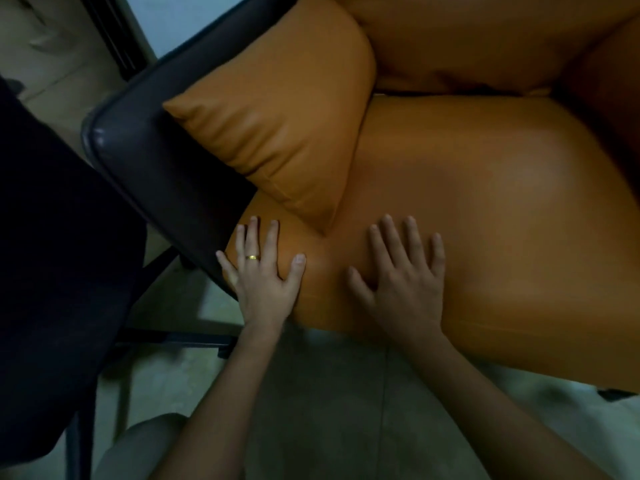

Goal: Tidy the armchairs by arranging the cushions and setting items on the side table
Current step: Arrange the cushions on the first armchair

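The seat cushion [485, 220] fills the armchair, its front edge at six o'clock. My left hand [263, 271] and right hand [401, 278] press flat on it, fingers spread, gripping nothing. If I push unevenly, I reckon it skews and topples the small cushion [277, 133] leaning at ten o'clock against the dark armrest [156, 150].

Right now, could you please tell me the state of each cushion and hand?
left hand: open, flat on seat cushion.
right hand: open, flat on seat cushion.
seat cushion: lying flat, under both hands.
small cushion: tilted against dark armrest, corner on seat cushion.
back cushion: upright behind.
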Motion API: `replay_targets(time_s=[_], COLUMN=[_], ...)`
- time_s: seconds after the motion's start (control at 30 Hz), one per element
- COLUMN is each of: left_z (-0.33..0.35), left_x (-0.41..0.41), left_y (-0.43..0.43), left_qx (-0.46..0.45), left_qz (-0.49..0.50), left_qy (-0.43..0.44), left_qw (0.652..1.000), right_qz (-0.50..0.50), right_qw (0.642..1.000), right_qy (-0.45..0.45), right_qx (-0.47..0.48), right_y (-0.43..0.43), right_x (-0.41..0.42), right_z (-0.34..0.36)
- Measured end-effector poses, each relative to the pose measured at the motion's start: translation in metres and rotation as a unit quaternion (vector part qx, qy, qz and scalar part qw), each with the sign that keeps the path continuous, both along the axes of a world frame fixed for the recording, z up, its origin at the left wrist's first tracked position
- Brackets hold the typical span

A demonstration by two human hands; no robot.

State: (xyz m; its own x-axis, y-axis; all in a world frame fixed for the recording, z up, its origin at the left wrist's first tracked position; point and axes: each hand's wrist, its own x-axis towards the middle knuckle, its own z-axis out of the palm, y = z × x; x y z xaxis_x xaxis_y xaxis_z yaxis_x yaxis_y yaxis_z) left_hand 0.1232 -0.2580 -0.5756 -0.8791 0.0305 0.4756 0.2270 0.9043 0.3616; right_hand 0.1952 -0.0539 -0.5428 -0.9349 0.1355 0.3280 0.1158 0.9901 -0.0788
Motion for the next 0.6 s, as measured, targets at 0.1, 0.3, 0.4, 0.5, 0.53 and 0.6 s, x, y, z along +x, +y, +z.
replay_targets(time_s=[0.1, 0.3, 0.4, 0.5, 0.53, 0.6], left_z=[-0.013, -0.019, -0.01, 0.003, 0.006, 0.013], left_x=[-0.014, -0.029, -0.014, 0.003, 0.012, 0.032], left_y=[0.006, 0.012, 0.005, 0.009, 0.016, 0.042], left_qx=[0.023, 0.038, 0.037, 0.053, 0.069, 0.089], left_qz=[0.022, 0.037, 0.016, 0.013, 0.003, -0.067], left_qy=[0.039, 0.06, 0.018, -0.019, -0.027, -0.036], left_qw=[0.999, 0.997, 0.999, 0.998, 0.997, 0.993], right_qz=[0.004, 0.023, 0.027, 0.044, 0.062, 0.087], right_qw=[0.999, 0.996, 0.998, 0.998, 0.996, 0.99], right_qy=[0.033, 0.076, 0.055, 0.026, 0.015, 0.015], right_qx=[0.022, 0.03, 0.001, -0.041, -0.06, -0.108], right_y=[0.0, -0.003, -0.003, -0.004, -0.001, 0.017], right_x=[-0.008, -0.029, -0.017, -0.007, -0.002, 0.016], right_z=[-0.01, -0.025, -0.014, -0.001, 0.002, 0.007])
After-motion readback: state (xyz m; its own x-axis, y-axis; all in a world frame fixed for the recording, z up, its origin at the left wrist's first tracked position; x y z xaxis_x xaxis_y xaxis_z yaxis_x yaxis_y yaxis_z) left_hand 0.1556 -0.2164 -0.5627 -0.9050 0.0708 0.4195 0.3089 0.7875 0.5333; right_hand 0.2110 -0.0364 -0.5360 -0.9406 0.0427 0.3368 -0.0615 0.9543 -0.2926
